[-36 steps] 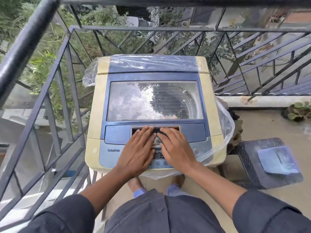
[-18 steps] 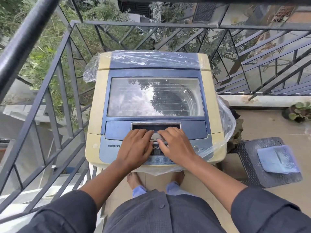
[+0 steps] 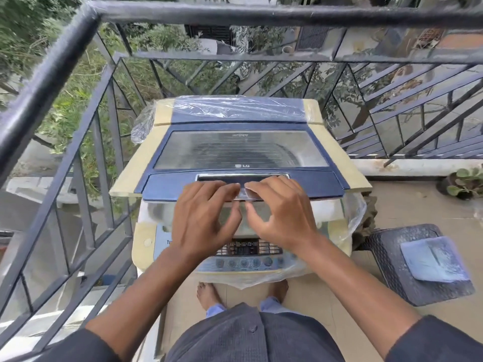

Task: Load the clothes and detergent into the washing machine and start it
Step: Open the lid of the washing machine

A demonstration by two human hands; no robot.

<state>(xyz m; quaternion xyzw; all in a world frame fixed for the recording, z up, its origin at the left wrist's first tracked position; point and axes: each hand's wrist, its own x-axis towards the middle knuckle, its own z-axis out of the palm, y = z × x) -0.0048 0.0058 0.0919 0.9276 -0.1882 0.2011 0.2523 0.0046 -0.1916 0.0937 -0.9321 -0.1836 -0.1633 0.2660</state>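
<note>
A cream and blue top-loading washing machine [image 3: 337, 152] stands in the balcony corner, partly wrapped in clear plastic. Its blue lid [image 3: 240, 150] with a glass window is raised at the front edge. My left hand [image 3: 203, 218] and my right hand [image 3: 279, 212] both grip the chrome lid handle [image 3: 243, 177], fingers curled over it, thumbs underneath. Below my hands the control panel [image 3: 245, 254] with its display and round buttons shows. The drum opening under the lid is mostly hidden by my hands.
A black metal railing [image 3: 104, 82] closes off the left and far sides. A dark woven stool [image 3: 407, 259] with a blue folded cloth [image 3: 433, 259] stands at the right. A potted plant [image 3: 465, 181] sits by the low wall. My bare feet stand before the machine.
My hands slid from the control panel up to the lid handle and lifted it; the lid's front edge now stands clear of the machine's top. The camera has tilted down.
</note>
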